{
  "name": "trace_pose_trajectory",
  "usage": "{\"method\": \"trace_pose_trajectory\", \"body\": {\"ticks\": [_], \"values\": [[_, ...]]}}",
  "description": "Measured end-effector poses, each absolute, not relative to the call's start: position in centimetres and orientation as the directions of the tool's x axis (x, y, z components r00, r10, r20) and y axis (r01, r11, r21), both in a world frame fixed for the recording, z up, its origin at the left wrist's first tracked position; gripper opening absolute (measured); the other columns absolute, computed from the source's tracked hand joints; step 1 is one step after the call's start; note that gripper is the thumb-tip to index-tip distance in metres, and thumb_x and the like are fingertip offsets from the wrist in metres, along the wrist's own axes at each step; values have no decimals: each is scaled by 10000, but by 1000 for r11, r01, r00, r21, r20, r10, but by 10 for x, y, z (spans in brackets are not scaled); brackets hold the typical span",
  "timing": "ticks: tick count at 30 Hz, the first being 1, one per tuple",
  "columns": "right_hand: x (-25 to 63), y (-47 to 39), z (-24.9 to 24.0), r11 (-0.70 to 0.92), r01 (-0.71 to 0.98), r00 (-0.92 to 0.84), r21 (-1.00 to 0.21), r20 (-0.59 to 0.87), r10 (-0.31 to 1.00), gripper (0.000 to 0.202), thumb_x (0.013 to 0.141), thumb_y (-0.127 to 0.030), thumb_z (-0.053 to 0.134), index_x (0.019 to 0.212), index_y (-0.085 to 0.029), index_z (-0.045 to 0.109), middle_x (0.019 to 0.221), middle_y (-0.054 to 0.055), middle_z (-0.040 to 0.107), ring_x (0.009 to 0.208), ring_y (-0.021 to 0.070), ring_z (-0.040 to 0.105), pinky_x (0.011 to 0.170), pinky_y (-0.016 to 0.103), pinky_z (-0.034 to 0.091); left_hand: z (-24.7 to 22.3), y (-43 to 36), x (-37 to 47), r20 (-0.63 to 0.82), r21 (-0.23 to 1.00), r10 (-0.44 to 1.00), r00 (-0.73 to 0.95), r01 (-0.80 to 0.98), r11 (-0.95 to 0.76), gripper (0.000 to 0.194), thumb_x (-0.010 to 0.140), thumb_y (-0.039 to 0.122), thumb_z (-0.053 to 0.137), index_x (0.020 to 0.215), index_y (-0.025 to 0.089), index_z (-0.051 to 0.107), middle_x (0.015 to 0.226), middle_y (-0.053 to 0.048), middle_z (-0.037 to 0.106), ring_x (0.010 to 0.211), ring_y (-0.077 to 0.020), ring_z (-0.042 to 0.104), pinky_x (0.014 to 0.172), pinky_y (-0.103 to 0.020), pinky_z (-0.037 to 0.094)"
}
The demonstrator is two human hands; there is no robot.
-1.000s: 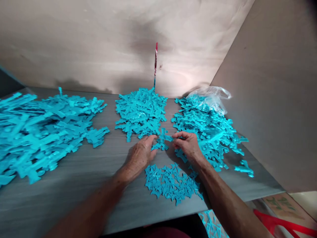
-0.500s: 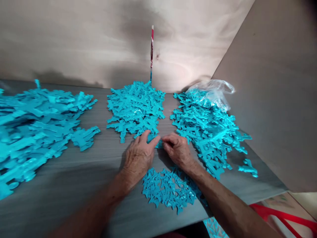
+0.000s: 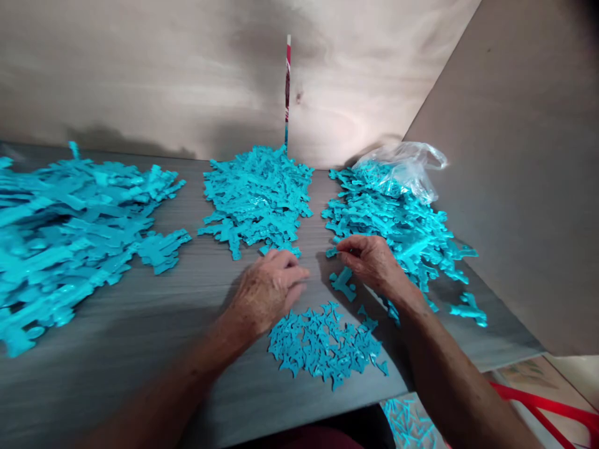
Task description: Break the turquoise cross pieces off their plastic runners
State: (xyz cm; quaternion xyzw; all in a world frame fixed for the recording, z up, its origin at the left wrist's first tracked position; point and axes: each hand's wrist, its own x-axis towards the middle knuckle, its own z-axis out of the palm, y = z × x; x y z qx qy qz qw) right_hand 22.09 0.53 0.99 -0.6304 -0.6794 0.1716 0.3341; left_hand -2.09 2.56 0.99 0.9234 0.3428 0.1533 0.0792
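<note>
My right hand (image 3: 372, 259), in front of the right pile, pinches a small flat turquoise piece (image 3: 332, 252) between thumb and fingertips. Just below those fingers, a larger turquoise cutout piece (image 3: 344, 284) lies apart on the table. My left hand (image 3: 274, 284) is low over the table at the front edge of the middle pile (image 3: 257, 196) of turquoise cutouts. Its fingers stretch to the right, a little apart and slightly blurred, with nothing visible in them. Between my forearms lies a patch of tiny pointed turquoise scraps (image 3: 322, 343).
A large pile of turquoise cutouts (image 3: 70, 231) covers the left side. The right pile (image 3: 388, 218) has a clear plastic bag (image 3: 407, 168) on top. A thin patterned strip (image 3: 287, 87) stands against the back panel. Below the table's front edge are thin turquoise strips (image 3: 409, 424) and a red frame (image 3: 547, 402).
My right hand has moved right, away from my left hand, with a small piece in its fingers. The larger cutout now shows below it. My left hand has turned slightly, its fingers lower.
</note>
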Motion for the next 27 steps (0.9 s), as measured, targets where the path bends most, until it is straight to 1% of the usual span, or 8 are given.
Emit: {"method": "trace_pose_trajectory", "body": {"ticks": [2,4,7,11,16,21,24,27], "values": [[228,6,19,166,801,-51,-576,210,976,190,770,-165,589,797,-241,761,620,-31,661,565,138,559,551,247,380,11,21,-21,88,335,548,832,494,-802,177,879,254,622,1021,255,728,1016,-63,646,958,-227,609,848,-360,507],[236,7,27,189,833,-108,-520,182,977,210,747,-148,605,835,-253,763,614,-34,646,556,135,540,545,243,369,13,17,-20,-2,352,505,863,473,-808,190,858,256,651,1033,262,725,1008,-63,641,961,-237,611,852,-380,499],[246,4,33,217,854,-175,-473,132,976,324,689,-98,636,935,-271,757,750,-15,678,615,138,556,569,235,386,19,13,-16,-72,335,512,856,504,-796,208,841,252,670,1039,277,727,1007,-66,640,979,-260,602,859,-413,489],[251,-5,31,241,894,-249,-378,30,968,501,631,28,560,993,-268,741,975,29,654,758,152,600,684,249,432,24,11,-10,-141,325,552,822,565,-758,164,853,232,662,994,265,739,993,-66,651,980,-260,600,855,-405,484],[245,-9,25,282,901,-305,-330,-17,952,539,660,49,545,1029,-292,740,1010,39,623,836,168,602,739,260,438,22,9,-4,-182,311,550,815,578,-754,133,897,195,591,899,208,724,937,-70,661,917,-246,606,835,-396,487],[239,-9,19,266,933,-279,-244,-20,960,496,705,22,554,1022,-307,749,987,41,593,787,161,581,664,263,399,14,5,-5,-105,285,548,830,553,-783,198,922,173,514,784,180,655,879,-71,644,835,-220,597,782,-363,486],[241,-9,18,275,929,-285,-246,-8,958,454,722,13,561,994,-301,745,978,32,594,766,154,570,650,259,385,6,3,-7,-8,232,531,847,519,-823,198,923,156,488,771,188,611,857,-61,637,802,-220,575,731,-353,471],[245,-8,19,301,913,-311,-275,7,950,335,747,-12,585,925,-253,734,959,31,614,769,154,569,668,254,393,4,3,-8,28,265,558,830,532,-804,194,919,158,489,757,188,589,821,-49,635,770,-209,576,715,-341,464]]}}
